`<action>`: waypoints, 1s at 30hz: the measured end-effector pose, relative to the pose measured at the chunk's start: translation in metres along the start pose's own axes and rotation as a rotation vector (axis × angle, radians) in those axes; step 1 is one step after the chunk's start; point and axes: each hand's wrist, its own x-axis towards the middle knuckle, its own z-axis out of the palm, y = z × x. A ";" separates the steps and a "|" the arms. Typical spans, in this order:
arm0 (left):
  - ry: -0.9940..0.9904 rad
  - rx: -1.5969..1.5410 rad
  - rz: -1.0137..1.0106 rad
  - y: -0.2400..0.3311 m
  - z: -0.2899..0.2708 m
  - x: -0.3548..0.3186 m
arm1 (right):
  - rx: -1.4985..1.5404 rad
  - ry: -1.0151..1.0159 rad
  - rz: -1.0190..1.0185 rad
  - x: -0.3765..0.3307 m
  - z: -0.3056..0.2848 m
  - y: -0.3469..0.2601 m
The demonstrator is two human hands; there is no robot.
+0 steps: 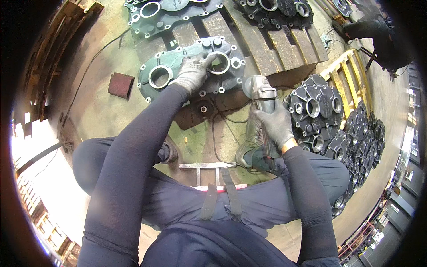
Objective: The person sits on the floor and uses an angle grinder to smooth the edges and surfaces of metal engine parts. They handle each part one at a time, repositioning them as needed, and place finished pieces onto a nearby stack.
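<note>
In the frame's upper middle, the gloved left hand (pixel 193 72) is resting on one metal cover (pixel 176 58) between its two large rings (pixel 150 77), its fingers' grip unclear; right of centre, the gloved right hand (pixel 275 123) is clasping one angle grinder (pixel 265 94). One dark-red pad (pixel 121 86) is lying upper left.

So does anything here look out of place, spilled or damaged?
A dark red square pad lies alone on the floor, left of the metal housing under the left hand, as if dropped. A cable also trails loosely between the shoes, possibly a trip hazard. I see no clear spill or damage.
</note>
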 end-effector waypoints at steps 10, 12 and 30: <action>-0.089 0.209 0.102 0.020 -0.182 0.008 | -0.178 -0.025 -0.016 -0.005 0.004 -0.001; -0.026 0.085 -0.018 0.055 -0.234 -0.019 | -0.173 -0.017 -0.031 -0.006 0.006 0.001; 0.087 -0.152 -0.198 0.041 -0.257 -0.082 | -0.253 -0.046 -0.033 0.002 0.012 -0.023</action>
